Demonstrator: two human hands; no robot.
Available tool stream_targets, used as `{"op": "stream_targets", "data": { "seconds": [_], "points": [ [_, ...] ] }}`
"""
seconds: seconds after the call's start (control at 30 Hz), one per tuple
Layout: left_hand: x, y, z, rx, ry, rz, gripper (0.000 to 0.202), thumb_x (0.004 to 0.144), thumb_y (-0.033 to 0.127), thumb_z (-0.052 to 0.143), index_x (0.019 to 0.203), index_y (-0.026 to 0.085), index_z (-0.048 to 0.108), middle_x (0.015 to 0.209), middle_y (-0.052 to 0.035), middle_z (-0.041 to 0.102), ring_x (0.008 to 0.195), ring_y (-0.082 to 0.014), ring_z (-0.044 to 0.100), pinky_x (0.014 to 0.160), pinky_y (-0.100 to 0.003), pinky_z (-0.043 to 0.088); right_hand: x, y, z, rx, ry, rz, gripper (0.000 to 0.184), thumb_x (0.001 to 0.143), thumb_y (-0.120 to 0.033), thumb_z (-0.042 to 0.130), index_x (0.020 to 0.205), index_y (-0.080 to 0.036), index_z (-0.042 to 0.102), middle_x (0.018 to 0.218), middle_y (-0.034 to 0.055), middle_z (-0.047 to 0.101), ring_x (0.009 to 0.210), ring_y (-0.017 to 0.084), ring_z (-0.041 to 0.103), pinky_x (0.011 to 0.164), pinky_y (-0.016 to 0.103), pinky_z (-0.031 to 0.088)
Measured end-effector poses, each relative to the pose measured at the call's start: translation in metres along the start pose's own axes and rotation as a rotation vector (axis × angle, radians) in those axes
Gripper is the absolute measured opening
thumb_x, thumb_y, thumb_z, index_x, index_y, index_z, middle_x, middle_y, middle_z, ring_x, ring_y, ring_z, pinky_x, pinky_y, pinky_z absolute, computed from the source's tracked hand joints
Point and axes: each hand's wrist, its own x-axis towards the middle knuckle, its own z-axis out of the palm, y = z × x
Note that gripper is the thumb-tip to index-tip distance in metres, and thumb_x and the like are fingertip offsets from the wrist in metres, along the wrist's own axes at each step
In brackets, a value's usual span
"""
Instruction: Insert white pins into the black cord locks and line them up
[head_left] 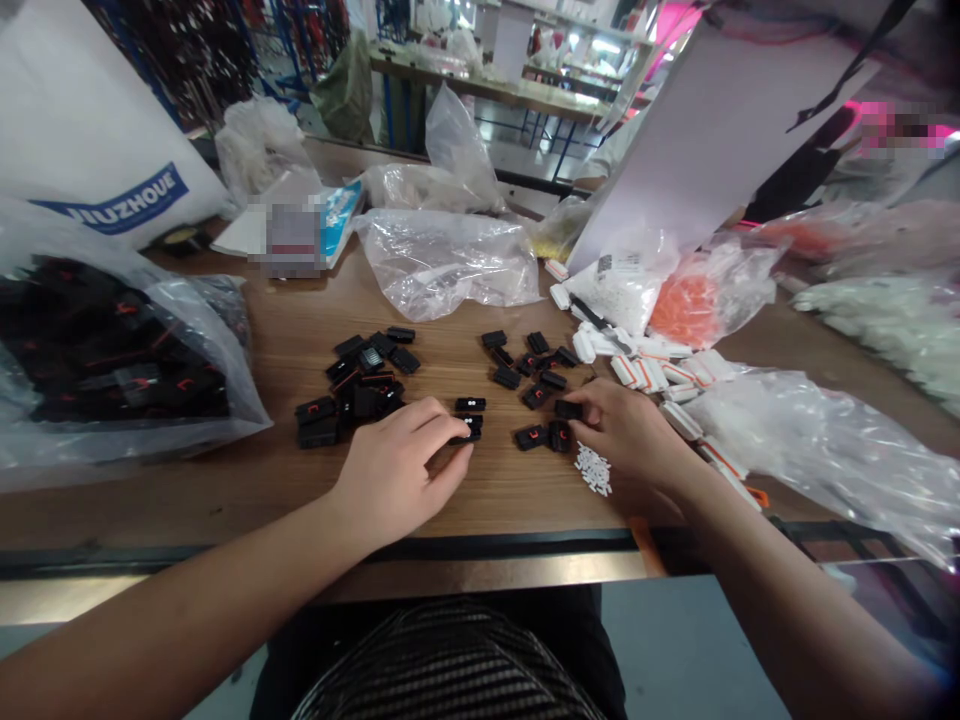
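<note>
The left hand (pixel 397 470) curls its fingers together over a black plastic clip (pixel 469 428), and the right hand (pixel 622 430) has its fingertips (pixel 576 405) at a second black clip (pixel 568 409); neither clamp is certain, and both clips lie long axis crosswise. Just beside the right hand sit tiny white pieces (pixel 592 470), with a loose heap of black clips (pixel 360 395) left of the left hand and white-and-orange parts (pixel 645 373) beyond the right.

The wood-grain counter (pixel 225 495) carried two loose clusters of black plastic clips (pixel 367 375) with red marks, spread side by side. A clear bag (pixel 112 350) heaped with more lay at the left, a crumpled clear bag (pixel 442 265) behind, and white-and-orange plastic pieces (pixel 645 372) at the right, near a small pile of white bits (pixel 592 470).
</note>
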Motion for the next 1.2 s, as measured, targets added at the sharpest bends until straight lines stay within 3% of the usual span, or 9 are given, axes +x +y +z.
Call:
{"op": "stream_targets", "data": {
  "seconds": [0.17, 0.3, 0.43, 0.53, 0.63, 0.73, 0.83, 1.0, 1.2],
  "points": [
    [-0.006, 0.013, 0.003, -0.358, -0.056, 0.086, 0.011, 0.094, 0.022, 0.058, 0.103, 0.02, 0.064, 0.099, -0.0045, 0.067, 0.084, -0.0137, 0.065, 0.076, -0.027, 0.055, -0.028, -0.041, -0.003, 0.032, 0.268, -0.277, 0.021, 0.085, -0.017, 0.061, 0.105, -0.018, 0.068, 0.102, 0.008, 0.072, 0.092, 0.021, 0.068, 0.082, 0.034, 0.054],
    [-0.011, 0.018, 0.011, -0.51, -0.204, -0.036, 0.033, 0.089, 0.03, 0.069, 0.119, 0.02, 0.062, 0.102, -0.0047, 0.068, 0.077, -0.0129, 0.066, 0.062, -0.022, 0.056, -0.048, -0.08, 0.009, 0.06, 0.222, -0.471, 0.023, 0.09, -0.015, 0.058, 0.112, -0.016, 0.064, 0.102, 0.0091, 0.072, 0.088, 0.02, 0.066, 0.076, 0.034, 0.054],
    [-0.012, 0.016, 0.016, -0.516, -0.253, -0.046, 0.019, 0.089, 0.02, 0.066, 0.108, 0.019, 0.068, 0.089, -0.0015, 0.07, 0.069, -0.0117, 0.064, 0.064, -0.024, 0.055, -0.053, -0.093, 0.02, 0.089, 0.249, -0.488, 0.024, 0.09, -0.014, 0.06, 0.114, -0.014, 0.064, 0.098, 0.0098, 0.071, 0.084, 0.02, 0.065, 0.076, 0.034, 0.055],
    [-0.01, 0.013, 0.017, -0.48, -0.271, -0.031, 0.016, 0.09, 0.019, 0.064, 0.105, 0.02, 0.071, 0.094, -0.002, 0.072, 0.074, -0.0134, 0.066, 0.072, -0.028, 0.056, -0.053, -0.08, 0.012, 0.238, 0.255, -0.399, 0.025, 0.088, -0.019, 0.065, 0.113, -0.016, 0.066, 0.101, 0.0093, 0.071, 0.089, 0.019, 0.066, 0.079, 0.033, 0.055],
    [-0.01, 0.012, 0.018, -0.379, -0.28, 0.03, 0.016, 0.09, 0.021, 0.066, 0.105, 0.023, 0.072, 0.1, -0.0016, 0.073, 0.089, -0.0183, 0.066, 0.082, -0.035, 0.055, -0.053, -0.047, -0.007, 0.32, 0.279, -0.127, 0.017, 0.091, -0.023, 0.061, 0.105, -0.021, 0.07, 0.099, 0.0069, 0.071, 0.088, 0.018, 0.067, 0.076, 0.031, 0.054],
    [-0.012, 0.012, 0.02, -0.306, -0.291, 0.071, 0.016, 0.092, 0.023, 0.065, 0.106, 0.023, 0.072, 0.099, -0.0021, 0.072, 0.092, -0.0203, 0.065, 0.083, -0.039, 0.055, -0.054, -0.006, -0.02, 0.179, 0.169, 0.188, 0.02, 0.091, -0.033, 0.058, 0.094, -0.021, 0.074, 0.082, 0.0038, 0.072, 0.068, 0.017, 0.064, 0.062, 0.03, 0.049],
    [-0.013, 0.013, 0.021, -0.27, -0.3, 0.066, 0.017, 0.093, 0.024, 0.063, 0.108, 0.022, 0.071, 0.098, -0.0029, 0.071, 0.092, -0.0209, 0.065, 0.083, -0.04, 0.055, -0.057, 0.024, -0.018, 0.071, -0.009, 0.333, 0.022, 0.088, -0.036, 0.059, 0.088, -0.022, 0.076, 0.076, 0.0021, 0.074, 0.062, 0.018, 0.064, 0.057, 0.03, 0.047],
    [-0.015, 0.011, 0.023, -0.248, -0.306, 0.056, 0.017, 0.093, 0.025, 0.064, 0.109, 0.023, 0.07, 0.099, -0.0022, 0.07, 0.092, -0.02, 0.065, 0.083, -0.039, 0.056, -0.059, 0.037, -0.004, 0.096, -0.067, 0.305, 0.023, 0.086, -0.037, 0.059, 0.09, -0.024, 0.077, 0.081, 0.0012, 0.077, 0.064, 0.017, 0.067, 0.058, 0.028, 0.048],
    [-0.014, 0.009, 0.024, -0.244, -0.313, 0.058, 0.018, 0.093, 0.026, 0.063, 0.11, 0.024, 0.069, 0.1, -0.0015, 0.069, 0.092, -0.0195, 0.065, 0.083, -0.039, 0.055, -0.054, 0.038, -0.006, -0.055, -0.037, 0.046, 0.023, 0.089, -0.028, 0.054, 0.09, -0.024, 0.076, 0.09, 0.0044, 0.076, 0.081, 0.023, 0.069, 0.075, 0.034, 0.051]
  ]
}}
